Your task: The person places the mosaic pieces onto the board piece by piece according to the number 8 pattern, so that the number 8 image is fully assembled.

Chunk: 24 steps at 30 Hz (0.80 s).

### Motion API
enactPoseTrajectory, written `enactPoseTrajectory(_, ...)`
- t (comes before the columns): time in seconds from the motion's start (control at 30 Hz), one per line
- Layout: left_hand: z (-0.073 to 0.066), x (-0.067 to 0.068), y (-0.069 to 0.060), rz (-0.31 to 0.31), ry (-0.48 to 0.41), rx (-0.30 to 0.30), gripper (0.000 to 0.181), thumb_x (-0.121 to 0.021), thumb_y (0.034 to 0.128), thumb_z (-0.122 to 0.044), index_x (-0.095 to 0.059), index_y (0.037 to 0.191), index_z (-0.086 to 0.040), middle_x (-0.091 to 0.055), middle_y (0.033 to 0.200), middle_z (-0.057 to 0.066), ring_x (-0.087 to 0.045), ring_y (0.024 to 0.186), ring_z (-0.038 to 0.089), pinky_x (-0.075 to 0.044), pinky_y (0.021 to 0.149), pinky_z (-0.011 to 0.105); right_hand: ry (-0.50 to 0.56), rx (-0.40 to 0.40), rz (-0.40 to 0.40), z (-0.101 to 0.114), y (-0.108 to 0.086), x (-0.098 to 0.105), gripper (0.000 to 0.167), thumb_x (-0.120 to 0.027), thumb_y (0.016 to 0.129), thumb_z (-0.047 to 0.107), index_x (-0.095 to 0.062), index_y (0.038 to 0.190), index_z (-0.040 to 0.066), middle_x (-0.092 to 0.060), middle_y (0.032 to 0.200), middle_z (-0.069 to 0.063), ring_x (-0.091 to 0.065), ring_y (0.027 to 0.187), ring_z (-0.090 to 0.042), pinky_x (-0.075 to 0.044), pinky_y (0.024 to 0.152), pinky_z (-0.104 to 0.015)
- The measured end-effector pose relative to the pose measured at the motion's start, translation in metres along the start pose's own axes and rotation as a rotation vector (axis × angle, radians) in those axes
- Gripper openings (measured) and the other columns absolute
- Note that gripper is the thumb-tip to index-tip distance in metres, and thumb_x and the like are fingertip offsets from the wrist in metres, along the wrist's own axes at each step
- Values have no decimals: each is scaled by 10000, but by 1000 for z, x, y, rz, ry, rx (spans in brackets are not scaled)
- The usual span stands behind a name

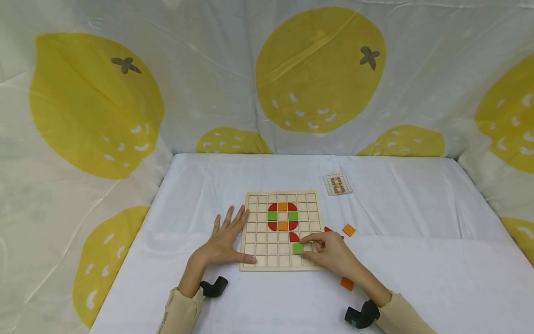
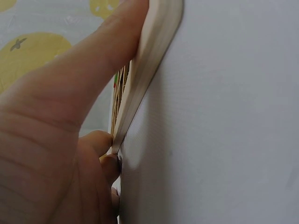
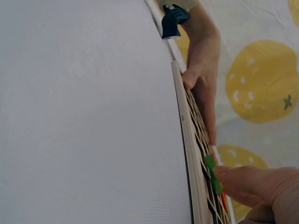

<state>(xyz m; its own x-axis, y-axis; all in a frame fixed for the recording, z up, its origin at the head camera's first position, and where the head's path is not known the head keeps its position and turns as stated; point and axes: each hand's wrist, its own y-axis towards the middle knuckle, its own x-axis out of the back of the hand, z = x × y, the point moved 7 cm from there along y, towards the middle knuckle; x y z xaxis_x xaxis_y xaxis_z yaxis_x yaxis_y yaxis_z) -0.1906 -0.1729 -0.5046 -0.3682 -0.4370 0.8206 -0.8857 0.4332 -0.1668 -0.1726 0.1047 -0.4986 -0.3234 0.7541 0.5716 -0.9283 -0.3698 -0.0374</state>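
Note:
A wooden grid board (image 1: 260, 265) lies flat on the table. Red quarter-round, orange and green square tiles form a ring in its upper middle, and a single red quarter-round tile (image 1: 294, 237) sits below the ring. My left hand (image 1: 219, 243) rests spread on the board's left side, thumb on the lower left corner, fingertips along the left edge. Between thumb and index finger my right hand (image 1: 333, 253) pinches a green square tile (image 1: 298, 248) just below that single red tile. The right wrist view shows this green tile (image 3: 213, 175) tilted at the board's surface.
Behind the board to the right lies a small pattern card (image 1: 337, 184). Loose orange tiles lie right of the board, one farther back (image 1: 349, 230) and one near my right forearm (image 1: 347, 283). Red tiles (image 1: 328, 229) are partly hidden behind my right hand.

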Motion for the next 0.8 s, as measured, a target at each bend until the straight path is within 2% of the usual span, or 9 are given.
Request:
enactPoseTrajectory(0.4, -2, 1, -2, -4, 2, -7, 1366, -892, 698, -609, -80, 1673, -106, 5, 1761, 109, 129, 1609, 430, 134, 1232, 708, 31, 31, -18, 2, 1, -3, 210, -871, 839, 201, -813, 1040, 175, -262, 583, 103, -257, 555, 2, -238, 535, -167)
enactPoseTrajectory(0.8, -2, 2, -1, -6, 4, -10, 1364, -895, 694, -608, -90, 1672, -104, -4, 1761, 105, 120, 1610, 429, 127, 1235, 706, 27, 24, -64, 0, 1, 0, 238, -890, 814, 185, -818, 1041, 177, -266, 564, 105, -262, 543, 8, -253, 542, -174)
